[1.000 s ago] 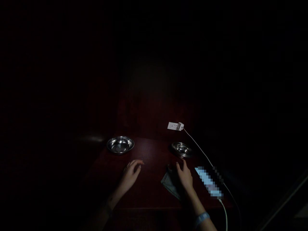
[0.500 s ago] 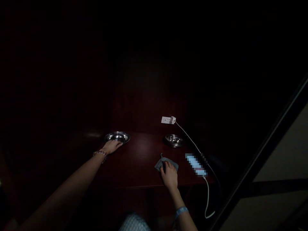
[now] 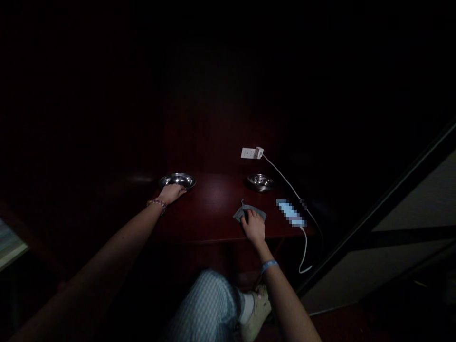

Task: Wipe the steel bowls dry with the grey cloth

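A shiny metal bowl (image 3: pixel 178 179) sits at the back left of the dark red table (image 3: pixel 210 218). At its near rim is my left hand (image 3: pixel 171 192), fingers curled over the edge. My right hand (image 3: pixel 254 227) presses a grey cloth (image 3: pixel 258 210) onto the tabletop, the fingers laid over it; the part under the palm is hidden. A second, smaller metal bowl (image 3: pixel 260 182) stands at the back right, beyond the cloth and apart from my hands.
Right of the cloth lies a blurred-out phone (image 3: pixel 290 213) on a white cable (image 3: pixel 305 247). A charger (image 3: pixel 259 152) is plugged into the wall socket (image 3: pixel 247 153) behind the table. My knee (image 3: pixel 213 294) and shoe (image 3: pixel 254 316) are below the front edge. Deep shadow surrounds the table.
The view has tilted down, so the table sits higher and my leg and shoe show more. Both hands stay at the same places, on the left bowl's rim and the cloth.
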Demonstrator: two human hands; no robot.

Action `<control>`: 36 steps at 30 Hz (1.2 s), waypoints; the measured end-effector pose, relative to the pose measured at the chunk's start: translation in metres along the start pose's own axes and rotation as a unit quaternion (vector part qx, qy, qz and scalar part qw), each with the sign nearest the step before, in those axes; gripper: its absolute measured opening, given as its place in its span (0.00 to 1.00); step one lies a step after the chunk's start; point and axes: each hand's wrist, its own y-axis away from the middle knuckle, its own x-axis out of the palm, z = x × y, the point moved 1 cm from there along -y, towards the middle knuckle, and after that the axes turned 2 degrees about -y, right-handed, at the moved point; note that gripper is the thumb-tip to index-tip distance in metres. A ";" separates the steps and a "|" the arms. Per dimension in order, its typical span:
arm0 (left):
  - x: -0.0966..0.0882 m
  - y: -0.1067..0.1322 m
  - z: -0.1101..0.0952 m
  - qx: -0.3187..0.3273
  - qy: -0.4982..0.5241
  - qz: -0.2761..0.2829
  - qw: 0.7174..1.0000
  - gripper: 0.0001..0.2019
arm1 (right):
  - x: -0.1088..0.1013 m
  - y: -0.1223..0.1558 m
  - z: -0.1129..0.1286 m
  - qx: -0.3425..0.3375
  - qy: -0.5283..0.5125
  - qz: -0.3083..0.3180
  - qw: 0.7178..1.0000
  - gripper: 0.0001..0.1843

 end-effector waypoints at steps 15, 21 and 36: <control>0.016 -0.014 0.022 -0.048 0.061 -0.027 0.997 0.22 | -0.001 0.001 0.005 -0.019 0.146 0.042 0.988 0.23; 0.018 -0.018 0.024 -0.047 0.084 -0.040 0.995 0.21 | 0.000 0.001 0.003 -0.013 0.130 0.046 0.990 0.23; 0.022 -0.027 0.036 -0.012 0.172 -0.028 0.985 0.20 | 0.005 0.001 -0.007 -0.051 0.142 0.004 0.989 0.22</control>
